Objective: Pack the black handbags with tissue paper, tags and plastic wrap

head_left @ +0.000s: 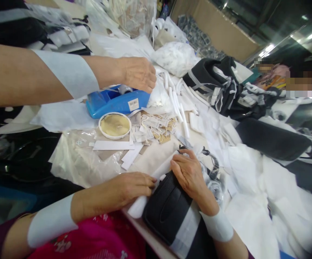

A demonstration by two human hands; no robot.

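A black leather bag [168,210] with a white band across it lies at the near table edge in front of me. My right hand [190,174] rests on its top edge, fingers curled over the rim and a white paper roll [145,201]. My left hand [130,187] lies flat beside the bag, fingertips touching that white roll. Both of my wrists wear white paper cuffs. Whether either hand truly grips something is hard to tell.
Another person's arm with a white cuff reaches in from the left, its hand [139,73] over a blue tape dispenser [116,100]. A round white tub [115,125], paper tags [156,127], white tubes [176,102], black bags [218,84] and white wrapping sheets [253,187] cover the table.
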